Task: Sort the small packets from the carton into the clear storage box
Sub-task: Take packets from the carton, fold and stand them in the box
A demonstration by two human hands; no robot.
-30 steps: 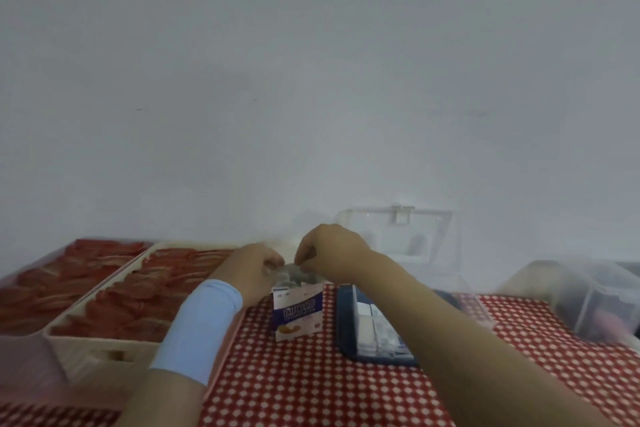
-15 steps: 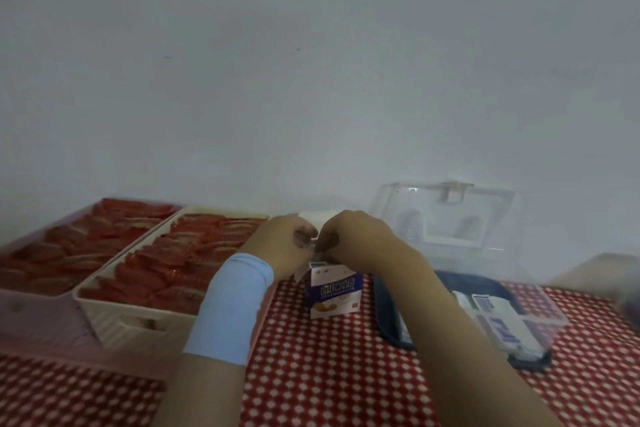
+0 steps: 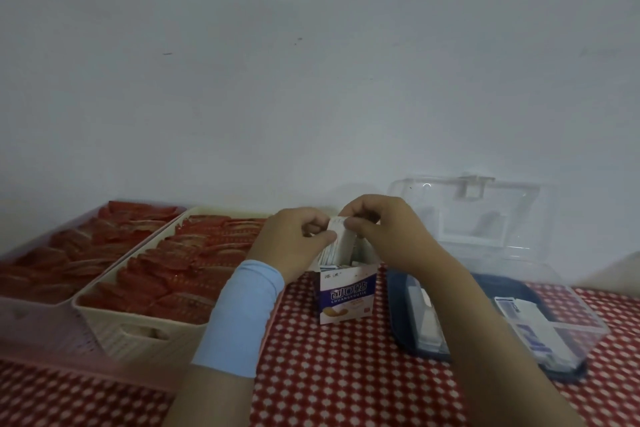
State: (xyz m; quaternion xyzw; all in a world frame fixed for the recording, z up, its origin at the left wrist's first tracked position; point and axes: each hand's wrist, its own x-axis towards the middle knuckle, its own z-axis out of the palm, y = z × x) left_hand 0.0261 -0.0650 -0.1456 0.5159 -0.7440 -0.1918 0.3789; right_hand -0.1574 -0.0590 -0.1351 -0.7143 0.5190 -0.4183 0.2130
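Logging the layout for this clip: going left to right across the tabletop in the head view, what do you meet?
Pink plastic tray → cream plastic basket of red packets → blue-and-white cardboard carton → clear storage box with dark blue base.

Head view (close) faces table (image 3: 346, 374), wall (image 3: 311, 62).

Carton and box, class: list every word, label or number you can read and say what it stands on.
"CHUANGKOUTIE", roughly, on the carton front; small, so uncertain.
Large white characters above it: too blurred to read.
Small print on the carton's flap: unreadable.
Blue print on packets in the clear box: unreadable.
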